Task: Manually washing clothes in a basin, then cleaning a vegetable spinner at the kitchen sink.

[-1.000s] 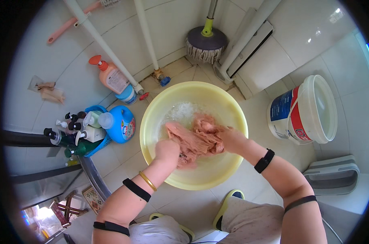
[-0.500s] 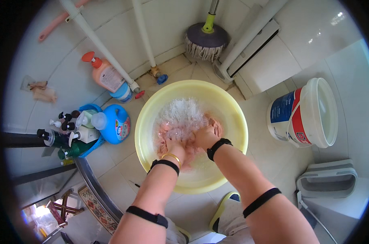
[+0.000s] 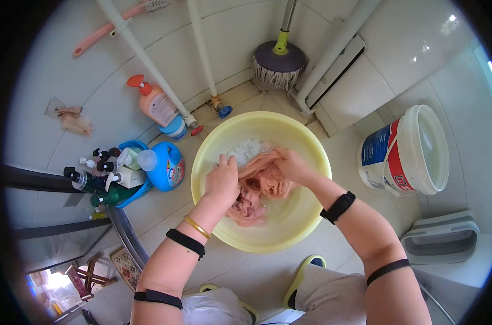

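A wet pink cloth is bunched up in a round pale-yellow basin, partly lifted from the water. My right hand pinches its upper right part, fingers curled into the folds. On the opposite side, my left hand is closed at the cloth's left edge, its fingertips partly turned away. A strip of the fabric stretches between both hands. White suds float behind the cloth, toward the far side of the basin.
On the left stand a blue basket of pump bottles, a blue detergent jug and an orange pump bottle. A mop leans at the back. A white bucket and a grey plastic container are at right.
Both hands have come up out of the suds and moved apart, raising part of the pink cloth. Less foam shows, and the view has shifted slightly.
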Demonstrator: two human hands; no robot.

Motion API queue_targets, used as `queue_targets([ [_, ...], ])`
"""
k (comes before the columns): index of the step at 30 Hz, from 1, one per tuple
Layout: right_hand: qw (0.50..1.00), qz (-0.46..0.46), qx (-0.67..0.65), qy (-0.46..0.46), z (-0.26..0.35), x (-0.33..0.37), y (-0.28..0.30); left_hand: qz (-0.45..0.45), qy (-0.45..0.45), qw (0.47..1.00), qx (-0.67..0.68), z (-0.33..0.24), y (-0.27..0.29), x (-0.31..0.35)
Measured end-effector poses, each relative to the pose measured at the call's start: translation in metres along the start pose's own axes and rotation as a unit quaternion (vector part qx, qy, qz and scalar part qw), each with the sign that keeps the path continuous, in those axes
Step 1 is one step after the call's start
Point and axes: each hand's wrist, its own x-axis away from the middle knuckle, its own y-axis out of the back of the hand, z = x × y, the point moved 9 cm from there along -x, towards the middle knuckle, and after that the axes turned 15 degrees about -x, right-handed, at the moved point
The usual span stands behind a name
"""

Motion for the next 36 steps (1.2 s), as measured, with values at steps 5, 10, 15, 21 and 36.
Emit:
queue_targets([
  [5, 0.989, -0.093, -0.072, -0.086, -0.032, 0.01, 0.046, -0.075, -0.066, 0.995, -0.001, -0.022, -0.012, 0.007],
  [10, 0.917, 0.088, 0.372, -0.113, -0.014, 0.025, -0.006, 0.135, -0.164, 0.973, -0.094, -0.059, -0.074, 0.019],
  [15, 0.783, 0.227, 0.566, -0.126, -0.047, 0.039, -0.066, 0.299, -0.063, 0.936, -0.177, -0.047, -0.125, 0.019],
  [21, 0.83, 0.185, 0.511, -0.121, -0.043, 0.011, -0.114, 0.578, -0.086, 0.506, -0.634, 0.025, -0.302, 0.021],
  [36, 0.975, 0.035, -0.165, -0.143, -0.012, 0.021, 0.006, 0.027, 0.046, 0.913, 0.404, 0.035, -0.081, 0.01],
])
